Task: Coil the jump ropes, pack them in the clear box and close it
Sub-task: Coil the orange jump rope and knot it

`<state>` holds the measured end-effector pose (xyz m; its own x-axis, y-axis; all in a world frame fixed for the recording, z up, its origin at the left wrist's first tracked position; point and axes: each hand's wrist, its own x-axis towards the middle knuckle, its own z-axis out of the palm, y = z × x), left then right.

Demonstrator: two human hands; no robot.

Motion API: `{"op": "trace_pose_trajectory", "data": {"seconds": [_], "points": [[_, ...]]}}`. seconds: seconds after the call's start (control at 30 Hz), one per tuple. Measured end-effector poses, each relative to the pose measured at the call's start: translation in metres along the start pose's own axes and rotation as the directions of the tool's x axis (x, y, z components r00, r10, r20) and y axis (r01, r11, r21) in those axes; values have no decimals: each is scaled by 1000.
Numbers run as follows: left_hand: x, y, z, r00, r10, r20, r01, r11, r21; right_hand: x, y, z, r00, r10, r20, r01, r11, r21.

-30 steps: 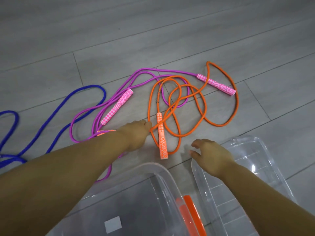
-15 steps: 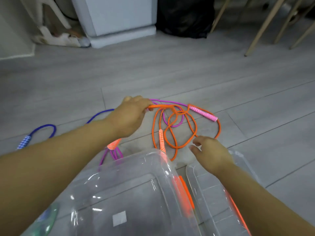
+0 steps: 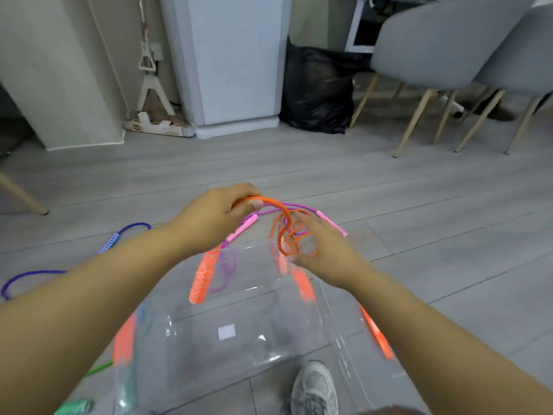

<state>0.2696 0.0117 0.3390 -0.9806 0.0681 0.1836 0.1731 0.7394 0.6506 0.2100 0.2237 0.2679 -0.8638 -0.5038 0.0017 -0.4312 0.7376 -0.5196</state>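
Left hand [image 3: 215, 217] clamps its grip on the orange cord jump rope [image 3: 278, 211], held above the grey floor [image 3: 419, 205] just beyond the clear plastic box [image 3: 227, 330], while right hand [image 3: 326, 253], fingers apart, reaches its loops; coiling barely begun, packing and closing remain.

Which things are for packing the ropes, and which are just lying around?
For the job: orange rope, purple rope, blue rope, green rope, box, left hand gripping the orange rope, right hand.
Just lying about: chairs, black bag.
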Motion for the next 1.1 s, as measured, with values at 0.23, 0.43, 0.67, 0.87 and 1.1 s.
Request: {"op": "trace_pose_trajectory", "data": {"seconds": [0.23, 0.43, 0.67, 0.87, 1.1], "points": [[-59, 18, -2, 993, -31, -116, 14, 989, -145, -22, -32, 3, 997, 13, -80, 2, 984, 177], [-93, -7, 3, 975, -169, -145, 147, 977, -152, -60, -1, -17, 989, 124, -84, -119, 991, 63], [-115, -34, -4, 928, -338, -158, 291, 921, -259, -78, 16, -32, 967, 206, -153, -192, 976, 98], [-119, -20, 5, 942, -333, -47, 303, 900, -313, -75, -20, -28, 970, 111, -215, -58, 969, 238], [-109, 8, 6, 903, -410, -126, 225, 702, -676, -84, -46, -18, 985, -69, -160, 106, 965, 238]]}}
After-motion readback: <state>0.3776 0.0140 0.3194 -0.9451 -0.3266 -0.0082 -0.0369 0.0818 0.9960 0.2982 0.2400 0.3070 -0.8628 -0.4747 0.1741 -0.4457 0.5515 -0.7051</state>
